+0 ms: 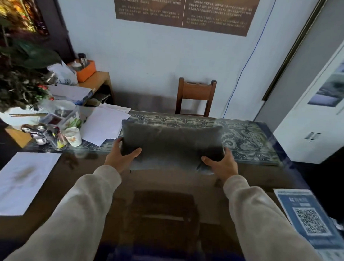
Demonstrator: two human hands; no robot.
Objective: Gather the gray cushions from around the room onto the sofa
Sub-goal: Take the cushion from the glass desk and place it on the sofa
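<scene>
Pale blue wall straight ahead, with two brown printed posters [183, 9] hanging high on it and a brown wooden chair [196, 95] standing against it at the far side. Between me and that chair, a dark glossy glass-topped table [69, 165] is filling most of the view, and a blue patterned cloth runner [246, 138] is lying across its far half.

I'm looking at the gray rectangular fabric cushion [171, 144] right in the middle, lying long-ways over the runner. I cannot tell whether it is resting on the glass or raised just off it.

Both hands are reaching out in beige sleeves. The left hand [122, 155] is gripping the cushion's near left corner, thumb on top and fingers curling round the left edge. The right hand [221, 165] is gripping the near right corner in the same way, thumb lying on the top face.

Just left of the cushion, loose white papers [105, 125] are overlapping the runner, and a white paper cup [73, 136] is standing beside them. Further left, a leafy green plant in a round white pot [16, 78] is crowding the table's edge. A large white sheet [19, 182] is lying near left, and a blue leaflet with a QR code [310, 219] is sitting near right. A tall white cabinet [328, 98] is standing at the right.
</scene>
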